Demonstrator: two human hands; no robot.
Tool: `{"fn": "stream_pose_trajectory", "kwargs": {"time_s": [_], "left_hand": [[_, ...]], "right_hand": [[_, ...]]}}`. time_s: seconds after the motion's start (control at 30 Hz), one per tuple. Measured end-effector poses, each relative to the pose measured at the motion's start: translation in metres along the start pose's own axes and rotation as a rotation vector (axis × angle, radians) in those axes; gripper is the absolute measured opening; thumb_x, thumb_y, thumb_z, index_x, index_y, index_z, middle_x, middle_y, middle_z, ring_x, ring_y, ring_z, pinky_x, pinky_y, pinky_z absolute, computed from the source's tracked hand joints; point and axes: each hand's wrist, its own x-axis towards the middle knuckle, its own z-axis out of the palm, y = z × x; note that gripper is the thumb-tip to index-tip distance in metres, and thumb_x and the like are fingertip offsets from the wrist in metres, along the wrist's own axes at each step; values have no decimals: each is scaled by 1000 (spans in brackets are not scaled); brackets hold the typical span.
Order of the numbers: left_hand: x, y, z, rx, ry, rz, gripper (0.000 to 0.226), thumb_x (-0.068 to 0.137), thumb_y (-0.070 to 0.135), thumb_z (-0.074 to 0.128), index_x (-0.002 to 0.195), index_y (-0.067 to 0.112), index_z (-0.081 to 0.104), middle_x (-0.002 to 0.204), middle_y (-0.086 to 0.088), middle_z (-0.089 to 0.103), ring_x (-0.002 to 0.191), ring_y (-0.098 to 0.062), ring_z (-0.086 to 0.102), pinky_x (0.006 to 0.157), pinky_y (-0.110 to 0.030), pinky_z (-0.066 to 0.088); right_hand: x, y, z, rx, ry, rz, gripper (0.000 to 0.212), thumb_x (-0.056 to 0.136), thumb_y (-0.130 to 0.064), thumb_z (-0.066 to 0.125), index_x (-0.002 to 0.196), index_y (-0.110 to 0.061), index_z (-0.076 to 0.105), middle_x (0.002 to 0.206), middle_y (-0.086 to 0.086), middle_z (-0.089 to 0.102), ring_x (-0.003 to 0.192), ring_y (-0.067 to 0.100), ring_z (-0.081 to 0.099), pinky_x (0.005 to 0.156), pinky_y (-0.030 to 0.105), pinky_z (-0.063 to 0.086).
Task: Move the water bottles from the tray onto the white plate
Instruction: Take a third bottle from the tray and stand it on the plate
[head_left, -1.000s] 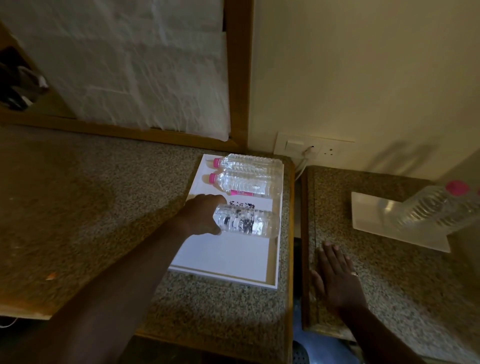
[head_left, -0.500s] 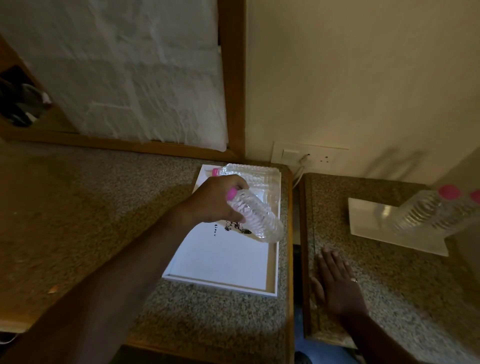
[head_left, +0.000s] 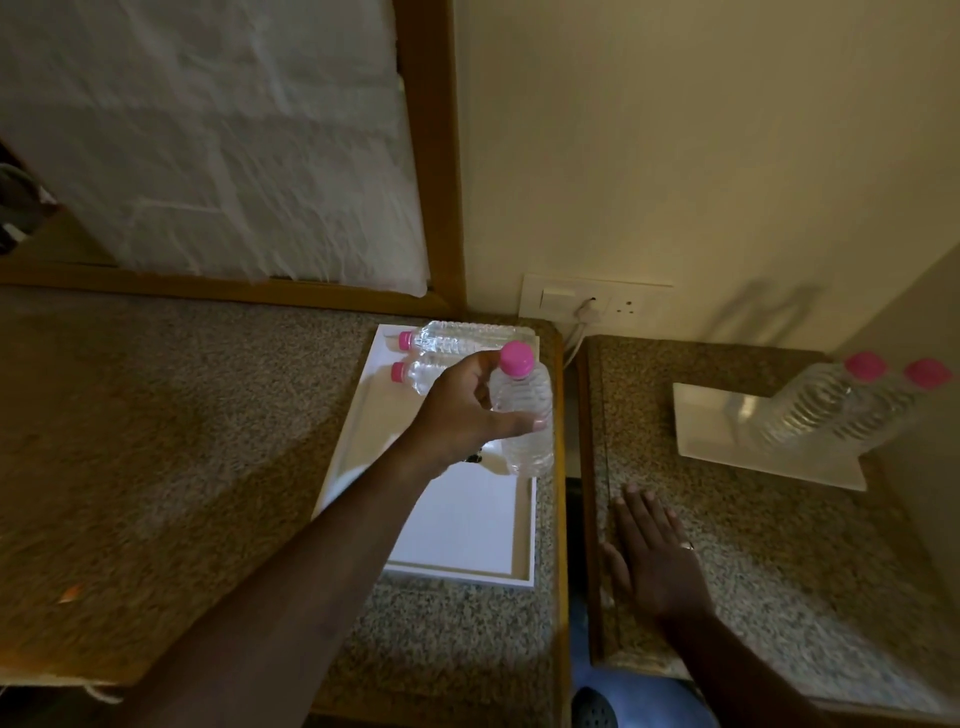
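The left hand (head_left: 470, 402) is closed around the body of a clear water bottle (head_left: 522, 421) with a pink cap (head_left: 516, 357), fingers wrapped over its middle and thumb on the near side. The bottle is held nearly upright, cap up and tilted slightly away, lifted clear above the right part of the white tray (head_left: 467, 519). The tray sits on the speckled granite counter (head_left: 156, 441) at the left, close to that counter's right edge.

Two more bottles lie on their sides at the far end of the tray, pink caps pointing left: the far bottle (head_left: 457, 335) along the tray's back rim and the second bottle (head_left: 415, 375) just beside it, partly hidden behind the left hand. A dark printed patch (head_left: 475, 457) shows on the tray floor under the wrist.

The right hand (head_left: 657, 553) rests flat, palm down and fingers spread loosely, holding nothing, on the near left part of the right-hand granite surface (head_left: 779, 571). A ring (head_left: 687, 545) shows on one finger.

Farther right on that surface lies the white plate (head_left: 727, 431), with two standing bottles (head_left: 852, 410) on its right part, touching each other, pink caps up. A wall socket (head_left: 597, 304) with a plugged cable sits on the far wall between the two surfaces.
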Motion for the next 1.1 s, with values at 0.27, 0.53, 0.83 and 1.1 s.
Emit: {"fn": "stream_pose_trajectory", "kwargs": {"time_s": [0.27, 0.53, 0.83, 1.1], "left_hand": [[10, 16, 7, 80, 42, 33, 57, 60, 34, 90, 112, 29, 66, 107, 7, 75, 97, -7, 70, 86, -36, 60], [36, 44, 66, 113, -15, 100, 61, 60, 26, 92, 115, 22, 66, 109, 2, 74, 98, -13, 70, 90, -48, 57], [78, 49, 174, 92, -121, 89, 53, 63, 13, 90, 110, 18, 66, 108, -1, 72, 99, -15, 70, 87, -41, 58], [126, 44, 228, 267, -168, 143, 58, 56, 35, 92, 106, 36, 61, 102, 14, 70, 97, -9, 69, 80, -27, 58]], "right_hand": [[-2, -2, -5, 59, 18, 31, 71, 98, -55, 21, 143, -5, 42, 152, 18, 35, 142, 37, 27, 112, 56, 29], [-14, 34, -11, 63, 11, 143, 80, 92, -64, 21, 149, -9, 32, 157, 14, 27, 146, 32, 19, 118, 46, 9], [-41, 103, -18, 71, 44, 287, 78, 94, -64, 23, 143, -7, 41, 152, 18, 36, 142, 35, 29, 114, 51, 18], [-39, 125, -9, 68, 92, 248, 78, 96, -67, 19, 149, -12, 31, 159, 13, 24, 148, 29, 11, 120, 49, 10]]}}
